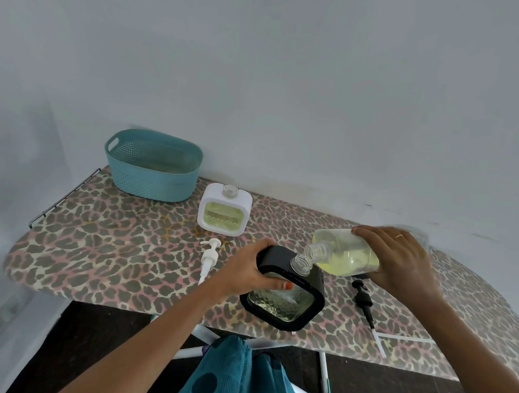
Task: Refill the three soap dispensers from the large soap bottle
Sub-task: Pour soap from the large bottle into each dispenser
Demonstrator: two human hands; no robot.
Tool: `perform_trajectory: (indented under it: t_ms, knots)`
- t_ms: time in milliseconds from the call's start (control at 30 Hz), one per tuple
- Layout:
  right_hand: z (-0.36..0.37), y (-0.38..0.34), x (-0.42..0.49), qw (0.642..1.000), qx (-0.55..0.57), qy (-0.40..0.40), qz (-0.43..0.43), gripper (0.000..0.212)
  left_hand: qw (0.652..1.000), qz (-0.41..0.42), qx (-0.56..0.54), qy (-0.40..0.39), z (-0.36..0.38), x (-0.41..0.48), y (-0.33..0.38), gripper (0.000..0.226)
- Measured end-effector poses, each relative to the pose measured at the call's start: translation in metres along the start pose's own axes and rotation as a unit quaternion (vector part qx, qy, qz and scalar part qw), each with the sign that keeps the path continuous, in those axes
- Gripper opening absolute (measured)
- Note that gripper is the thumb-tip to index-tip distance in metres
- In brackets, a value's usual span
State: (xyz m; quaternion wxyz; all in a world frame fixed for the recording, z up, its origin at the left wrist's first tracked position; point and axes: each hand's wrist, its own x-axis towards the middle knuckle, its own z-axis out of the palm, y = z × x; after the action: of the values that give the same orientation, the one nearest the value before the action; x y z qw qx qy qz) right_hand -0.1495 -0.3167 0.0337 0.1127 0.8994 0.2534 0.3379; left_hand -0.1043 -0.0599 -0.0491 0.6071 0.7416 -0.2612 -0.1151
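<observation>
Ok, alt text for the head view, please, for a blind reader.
The right hand tips the large soap bottle to the neck of a black dispenser gripped by the left hand, on a patterned ironing board. A white dispenser and a teal basket stand behind; a white pump and a black pump lie loose.

Support was an ironing board (103,245) with a leopard-print cover, standing on white legs (323,371), with a wire rest (66,196) at its left end and its far side close to the wall. On the cover: a teal perforated basket (148,185) at far left, a white dispenser (224,210) upright just right of it with its neck open, a white pump (209,257) lying flat in front of that, and a black pump (363,302) lying flat further right, tube pointing at the near edge. A black dispenser (284,304) sat tilted at the near edge, neck open; couldn't tell how much of its base touched the cover.
</observation>
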Motion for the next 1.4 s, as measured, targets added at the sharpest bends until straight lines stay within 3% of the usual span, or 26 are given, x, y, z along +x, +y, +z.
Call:
perform_trajectory:
  t_ms: [200,333,433,533,633,800,1067,1267,1400]
  knots:
    - [0.002,-0.003,-0.002,0.999,0.029,-0.004,0.024,0.053,1.0,-0.003,-0.008,-0.001,-0.001,0.001,0.0,0.046]
    - [0.005,-0.009,-0.004,0.995,0.064,0.009,0.073,0.058,1.0,-0.006,0.0,0.005,-0.001,0.005,-0.003,0.046]
    - [0.013,-0.015,-0.011,0.981,0.114,0.005,0.156,0.065,1.0,-0.007,0.007,0.012,-0.002,0.011,-0.006,0.046]
    - [0.027,-0.021,-0.023,0.94,0.18,-0.017,0.288,0.072,1.0,-0.008,0.013,0.026,-0.002,0.02,-0.01,0.048]
    - [0.04,-0.028,-0.036,0.876,0.268,0.007,0.401,0.074,0.999,-0.01,0.016,0.036,-0.001,0.032,-0.014,0.047]
    - [0.058,-0.04,-0.062,0.789,0.361,0.08,0.491,0.059,0.998,-0.021,0.008,0.067,0.003,0.058,-0.025,0.048]
    - [0.071,-0.044,-0.084,0.731,0.404,0.124,0.535,0.06,0.993,-0.051,-0.031,0.1,0.008,0.104,-0.032,0.054]
    - [0.076,-0.044,-0.098,0.694,0.433,0.151,0.555,0.076,0.99,-0.047,-0.047,0.123,0.001,0.131,-0.035,0.049]
    - [0.079,-0.043,-0.105,0.698,0.426,0.148,0.557,0.087,0.988,-0.055,-0.057,0.131,0.005,0.142,-0.045,0.049]
